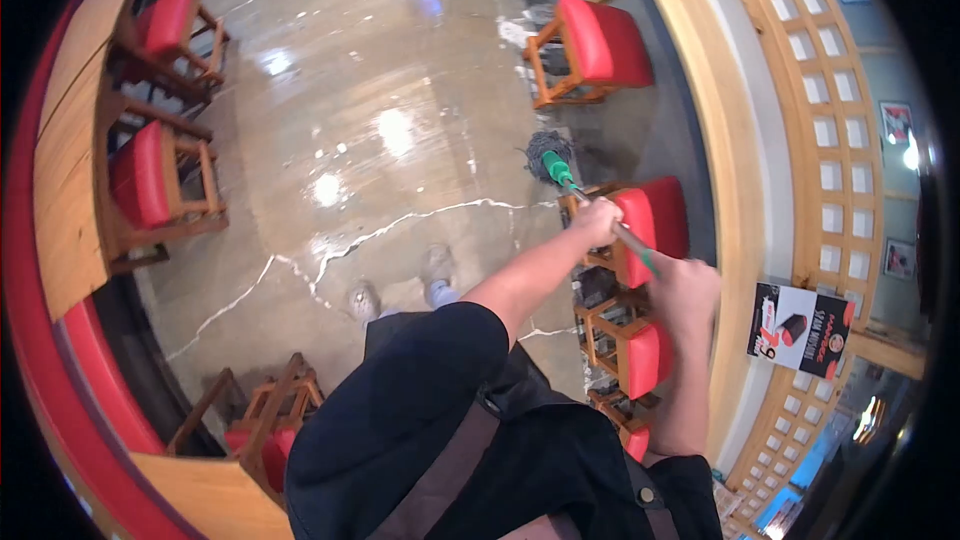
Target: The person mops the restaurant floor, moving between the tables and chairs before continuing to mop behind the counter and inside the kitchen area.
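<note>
A mop has a head of grey strings (570, 148) and a green socket (556, 168). Its head rests on the floor by the right-hand row of stools. My left hand (598, 223) is wrapped round the mop's shaft (630, 238), partway along it. Nearer my body, my right hand (686, 292) grips the shaft's upper end, where a green part shows. Both arms reach to my right. A red-cushioned stool (638, 225) lies just beneath the shaft and my hands, partly covered by them.
Another red stool (600, 45) stands beyond the mop head, and one (640, 360) is nearer me. On the left are red chairs (140, 175) along a wooden table (70, 160). The shiny, wet-looking floor (370, 180) has pale cracks. A wooden ledge (735, 170) runs along the right.
</note>
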A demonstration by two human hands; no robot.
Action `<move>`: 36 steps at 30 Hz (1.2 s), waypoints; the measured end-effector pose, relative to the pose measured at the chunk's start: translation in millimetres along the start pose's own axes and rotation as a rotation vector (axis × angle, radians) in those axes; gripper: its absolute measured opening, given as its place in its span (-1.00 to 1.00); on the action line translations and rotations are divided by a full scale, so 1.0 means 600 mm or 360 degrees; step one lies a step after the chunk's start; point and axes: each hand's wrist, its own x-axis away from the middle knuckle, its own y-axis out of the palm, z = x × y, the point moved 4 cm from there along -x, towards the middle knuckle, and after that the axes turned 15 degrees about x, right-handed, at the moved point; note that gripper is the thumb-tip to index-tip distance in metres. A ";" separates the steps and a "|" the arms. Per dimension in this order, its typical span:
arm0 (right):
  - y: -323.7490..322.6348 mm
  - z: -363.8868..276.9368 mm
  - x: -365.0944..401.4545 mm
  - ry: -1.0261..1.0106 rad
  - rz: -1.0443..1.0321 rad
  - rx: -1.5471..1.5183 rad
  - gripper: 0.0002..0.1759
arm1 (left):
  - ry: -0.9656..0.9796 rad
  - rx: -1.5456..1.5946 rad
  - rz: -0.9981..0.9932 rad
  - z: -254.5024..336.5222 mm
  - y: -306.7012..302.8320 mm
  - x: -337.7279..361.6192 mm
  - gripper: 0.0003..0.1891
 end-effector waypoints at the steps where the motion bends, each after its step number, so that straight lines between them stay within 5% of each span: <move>1: -0.043 0.004 0.019 -0.0046 0.0117 -0.0080 -0.82 | -0.0011 -0.0018 -0.0023 0.026 -0.028 0.025 -0.88; 8: -0.196 -0.074 0.081 -0.0399 0.0105 -0.0825 -0.66 | -0.0259 -0.0239 0.0178 0.062 -0.250 0.279 -0.85; 10: -0.231 -0.177 0.082 -0.0705 -0.0166 -0.0683 -0.69 | -0.0291 -0.0358 0.0355 0.023 -0.334 0.394 -0.84; 12: -0.244 -0.305 0.097 -0.1111 -0.0035 -0.0920 -0.71 | -0.0437 -0.0556 0.0488 -0.042 -0.415 0.523 -0.87; 15: -0.252 -0.534 0.140 -0.1632 0.0149 -0.0882 -0.69 | -0.0586 -0.0623 0.1108 -0.102 -0.554 0.733 -0.91; 16: -0.244 -0.635 0.158 -0.1623 -0.0128 -0.0645 -0.65 | -0.0716 -0.0638 0.1287 -0.146 -0.595 0.808 -0.90; 18: -0.256 -0.780 0.198 -0.1763 -0.0146 -0.0749 -0.65 | -0.1116 -0.0758 0.1639 -0.182 -0.676 0.933 -0.71; 19: -0.250 -0.856 0.209 -0.1776 -0.0278 -0.0812 -0.68 | -0.1689 -0.0324 0.1944 -0.141 -0.716 0.961 -0.54; 21: -0.244 -0.987 0.235 -0.1717 -0.0214 -0.0940 -0.70 | -0.1856 -0.0718 0.1493 -0.174 -0.762 1.031 -0.44; 24: -0.264 -1.040 0.259 -0.1754 -0.0192 -0.0854 -0.68 | -0.1940 -0.0769 0.1449 -0.200 -0.779 1.081 -0.39; 28: -0.182 -0.947 0.237 -0.1760 -0.0357 -0.0791 -0.67 | -0.1917 -0.0761 0.1243 -0.189 -0.711 1.032 -0.55; 30: -0.113 -0.831 0.212 -0.1718 -0.0227 -0.0944 -0.73 | -0.1517 -0.0770 0.0406 -0.218 -0.630 0.946 -0.75; 33: -0.052 -0.543 0.191 -0.1343 -0.0529 -0.0951 -0.68 | -0.1166 -0.0506 0.0018 -0.188 -0.425 0.760 -0.73; 34: -0.004 -0.447 0.193 -0.1265 -0.0230 -0.0873 -0.64 | -0.0932 -0.0469 -0.0015 -0.133 -0.351 0.688 -0.74; 35: -0.012 -0.343 0.203 -0.1045 -0.0394 -0.0790 -0.66 | -0.0830 -0.0312 -0.0089 -0.099 -0.271 0.620 -0.77; 36: -0.001 -0.252 0.214 -0.0791 -0.0484 -0.0662 -0.68 | -0.0454 -0.0084 0.0093 -0.056 -0.197 0.562 -0.83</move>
